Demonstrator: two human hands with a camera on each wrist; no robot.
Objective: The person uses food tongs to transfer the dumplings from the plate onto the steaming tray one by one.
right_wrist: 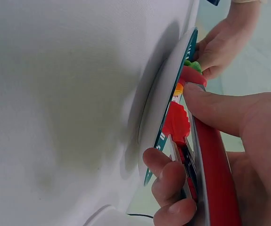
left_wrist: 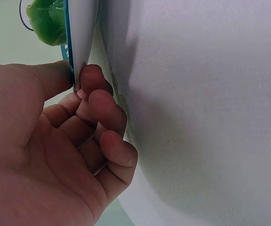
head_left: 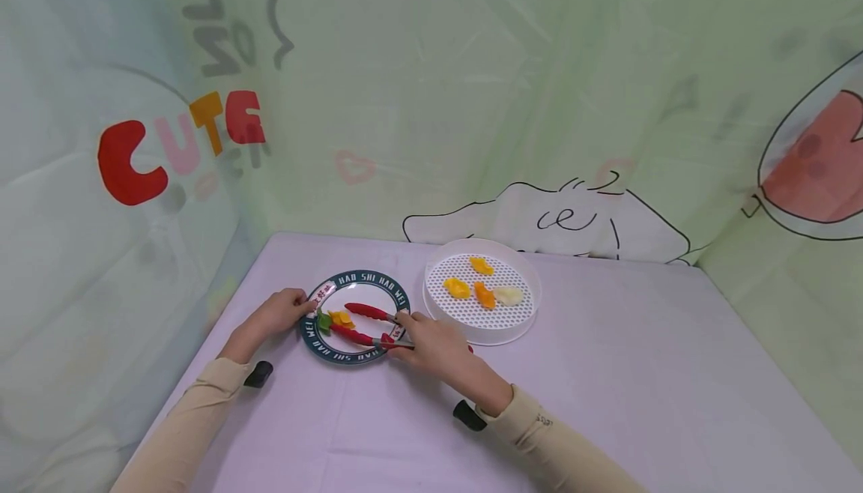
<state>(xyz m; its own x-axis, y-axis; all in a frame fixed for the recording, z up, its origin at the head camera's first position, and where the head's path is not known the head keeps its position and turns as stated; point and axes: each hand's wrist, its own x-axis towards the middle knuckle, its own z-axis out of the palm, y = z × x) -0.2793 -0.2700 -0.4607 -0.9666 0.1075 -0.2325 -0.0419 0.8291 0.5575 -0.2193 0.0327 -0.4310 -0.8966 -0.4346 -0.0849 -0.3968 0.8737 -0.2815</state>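
Note:
My left hand [head_left: 282, 312] pinches the left rim of a round plate [head_left: 344, 358] with a dark green lettered border, thumb above and fingertips below. In my right hand [head_left: 431, 343] is a pair of red-tipped metal tongs [head_left: 352, 336], gripped with the thumb on one arm and curled fingers on the other. Their tips are spread over the plate. A green dumpling-shaped piece [head_left: 323, 322] lies at the plate's left side, beside a yellow piece [head_left: 341, 319]. The green piece [left_wrist: 48, 22] also shows over the rim in the left wrist view.
A white round steamer tray [head_left: 499, 334] with a perforated base stands just right of the plate, holding several yellow, orange and cream pieces. The pale tablecloth [head_left: 640, 380] stretches to the right. Printed curtains [head_left: 418, 88] hang behind and at both sides.

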